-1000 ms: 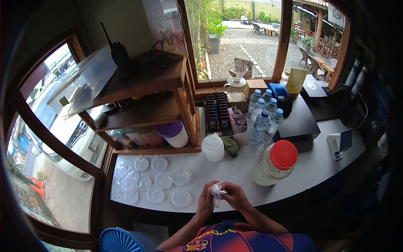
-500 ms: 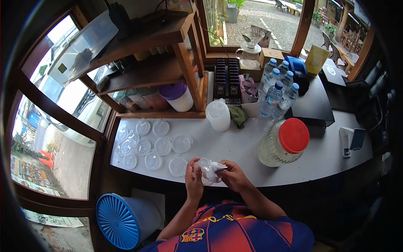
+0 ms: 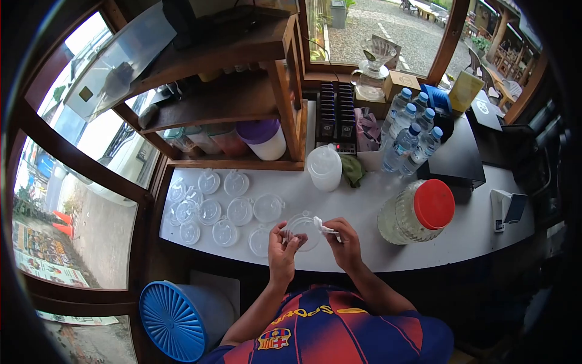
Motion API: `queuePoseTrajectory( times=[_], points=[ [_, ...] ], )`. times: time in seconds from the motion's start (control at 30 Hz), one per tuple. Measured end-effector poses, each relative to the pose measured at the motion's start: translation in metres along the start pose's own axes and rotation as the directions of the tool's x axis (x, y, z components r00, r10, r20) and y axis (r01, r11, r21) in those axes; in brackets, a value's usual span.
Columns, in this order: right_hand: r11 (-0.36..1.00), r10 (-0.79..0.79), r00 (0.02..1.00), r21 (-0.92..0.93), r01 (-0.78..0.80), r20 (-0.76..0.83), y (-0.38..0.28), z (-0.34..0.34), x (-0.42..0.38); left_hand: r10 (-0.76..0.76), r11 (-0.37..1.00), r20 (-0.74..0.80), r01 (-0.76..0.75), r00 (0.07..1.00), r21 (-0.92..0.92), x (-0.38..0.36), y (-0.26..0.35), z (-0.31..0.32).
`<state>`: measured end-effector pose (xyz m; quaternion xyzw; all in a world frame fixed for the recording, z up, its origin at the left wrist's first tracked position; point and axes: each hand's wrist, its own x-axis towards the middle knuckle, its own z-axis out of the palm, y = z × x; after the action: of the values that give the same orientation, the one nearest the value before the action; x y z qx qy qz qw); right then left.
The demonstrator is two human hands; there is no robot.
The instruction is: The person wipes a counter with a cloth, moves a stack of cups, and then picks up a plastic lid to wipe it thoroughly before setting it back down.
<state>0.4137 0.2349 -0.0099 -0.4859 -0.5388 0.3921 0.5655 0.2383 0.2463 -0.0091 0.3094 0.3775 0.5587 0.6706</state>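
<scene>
A round clear plastic lid (image 3: 310,238) with a small tab on its far rim is in my left hand (image 3: 281,255). My fingers are curled at its near left edge, and some show through the plastic. To the right, my right hand (image 3: 345,244) pinches a crumpled white tissue (image 3: 325,226) beside the lid's right rim. Several similar clear lids (image 3: 240,211) are spread over the left part of the white table (image 3: 345,212), the nearest one just left of my left hand.
Ahead stand a translucent white pitcher (image 3: 325,168), a green cloth (image 3: 352,170) and several water bottles (image 3: 402,147). A large jar with a red lid (image 3: 434,204) is to the right. A wooden shelf (image 3: 224,102) rises at the back left; a blue-lidded bucket (image 3: 173,320) is below left.
My hands have moved apart. The tissue, bunched inside the clear piece before, is now out at its right side in my right hand, and the lid shows flatter and more fully.
</scene>
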Motion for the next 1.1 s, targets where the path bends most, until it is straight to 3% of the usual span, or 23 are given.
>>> queuePoseTrajectory(
  times=[0.07, 0.1, 0.2, 0.33, 0.47, 0.6, 0.63, 0.73, 0.83, 0.93, 1.03, 1.1],
  points=[
    [0.959, -0.142, 0.978, -0.225, 0.175, 0.154, -0.012, 0.014, 0.002, -0.071, 0.997, 0.019, 0.071, 0.997, 0.005, -0.001, -0.013, -0.007],
    [0.932, -0.124, 0.967, -0.308, 0.19, 0.223, -0.009, 0.021, -0.001, -0.09, 0.995, 0.008, 0.089, 0.996, 0.037, -0.003, -0.016, -0.011],
    [0.947, 0.032, 0.955, -0.314, 0.065, 0.293, 0.002, 0.021, -0.013, -0.133, 0.989, -0.01, 0.134, 0.991, 0.06, -0.008, -0.02, -0.023],
    [0.893, 0.286, 0.854, -0.443, -0.074, 0.434, 0.009, -0.004, -0.014, -0.085, 0.995, -0.029, 0.086, 0.996, 0.044, -0.006, -0.023, -0.033],
    [0.844, 0.353, 0.914, -0.488, -0.22, 0.198, 0.021, -0.023, -0.014, 0.04, 0.987, -0.042, -0.033, 0.998, 0.159, 0.016, -0.031, -0.036],
    [0.871, 0.291, 0.949, -0.444, -0.212, 0.118, 0.024, -0.03, -0.007, 0.148, 0.828, -0.028, -0.108, 0.989, 0.55, 0.041, -0.017, -0.034],
    [0.867, 0.288, 0.951, -0.453, -0.207, 0.117, 0.025, -0.031, -0.005, 0.108, 0.862, -0.063, -0.062, 0.992, 0.503, 0.047, -0.016, -0.032],
    [0.868, 0.272, 0.955, -0.458, -0.192, 0.116, 0.018, -0.034, 0.0, 0.197, 0.701, 0.04, -0.169, 0.98, 0.693, 0.061, -0.029, -0.036],
    [0.88, 0.249, 0.96, -0.445, -0.168, 0.13, 0.016, -0.036, -0.004, 0.351, 0.309, 0.216, -0.33, 0.911, 0.892, 0.063, -0.033, -0.035],
    [0.906, 0.246, 0.964, -0.379, -0.19, 0.105, 0.024, -0.039, -0.016, 0.355, 0.166, 0.237, -0.311, 0.904, 0.936, 0.067, -0.034, -0.034],
    [0.925, 0.275, 0.959, -0.292, -0.242, 0.075, 0.032, -0.043, -0.028, 0.479, 0.009, 0.273, -0.315, 0.834, 0.949, 0.065, -0.03, -0.026],
    [0.926, 0.329, 0.943, -0.21, -0.312, 0.051, 0.037, -0.049, -0.034, 0.505, 0.057, 0.305, -0.384, 0.807, 0.922, 0.064, -0.026, -0.021]
  ],
)
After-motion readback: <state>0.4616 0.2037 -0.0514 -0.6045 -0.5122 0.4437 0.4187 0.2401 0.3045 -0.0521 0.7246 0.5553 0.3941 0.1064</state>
